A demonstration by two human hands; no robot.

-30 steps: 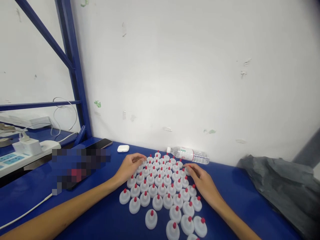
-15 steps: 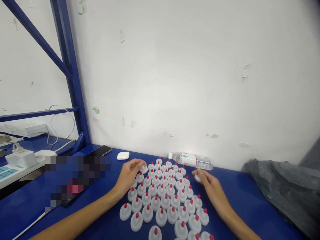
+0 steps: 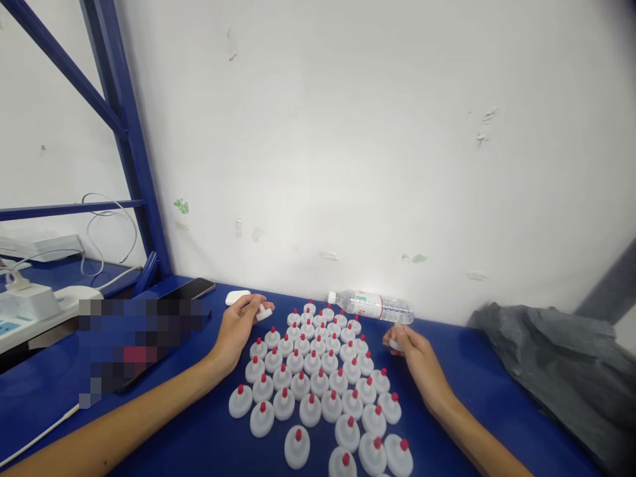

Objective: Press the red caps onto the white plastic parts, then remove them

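Many white, translucent, dome-shaped caps with red tips stand close together in loose rows on the blue table. At the far left of this group, my left hand pinches a white piece like them, raised off the table; its red tip is not visible. To the right of the group, my right hand is closed on another white piece, mostly covered by the fingers. Behind that hand lies a clear plastic bottle with a white cap, on its side.
A white earphone case sits just behind my left hand. At left are a dark phone, a pixelated patch, a white power strip and cables. Dark grey plastic sheeting lies at right. A wall and blue rack post stand behind.
My left hand has moved left and up, away from the group, taking the white piece with it. My right hand keeps its hold, its fingers curled further in. The camera view has shifted slightly.
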